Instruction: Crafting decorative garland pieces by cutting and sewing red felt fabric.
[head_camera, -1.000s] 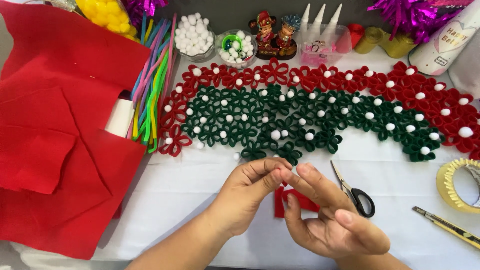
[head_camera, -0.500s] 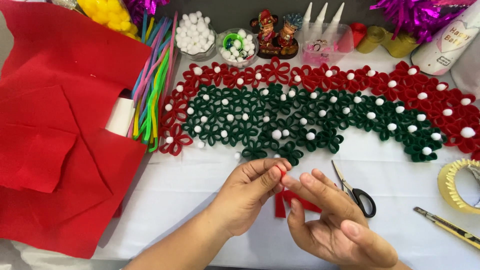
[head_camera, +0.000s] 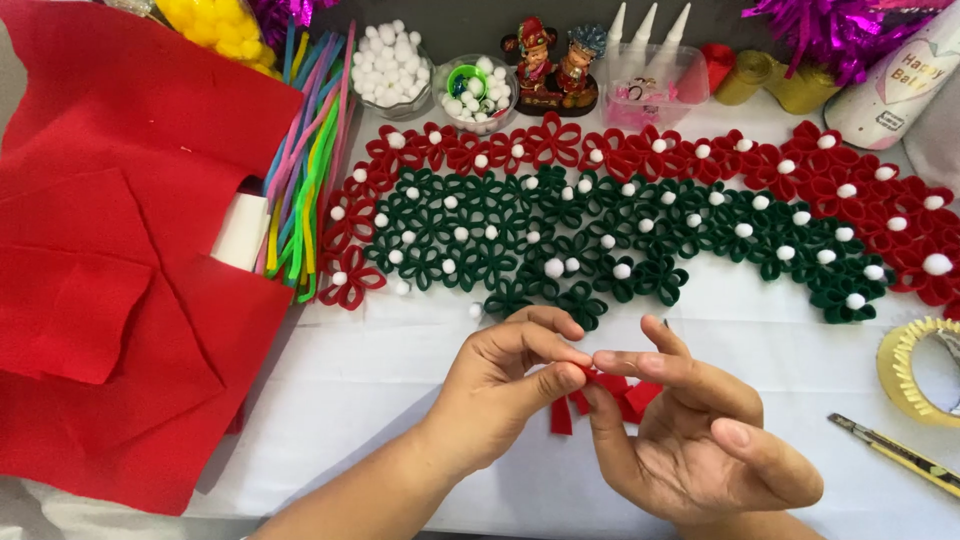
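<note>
Both hands (head_camera: 590, 400) pinch red felt strip (head_camera: 610, 392), ends down

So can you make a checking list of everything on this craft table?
Surface: white table, partly covered by red felt sheets.
Job's things: small red felt piece pinched between both hands.
Clutter: arc of red and green felt flowers with white pompoms; pipe cleaners; bowl of white pompoms; two figurines; yellow ribbon roll; craft knife.
Grips: left hand and right hand, fingertips meeting on the felt piece.
Cables: nothing seen.
Surroundings: purple tinsel along a dark back wall.
</note>
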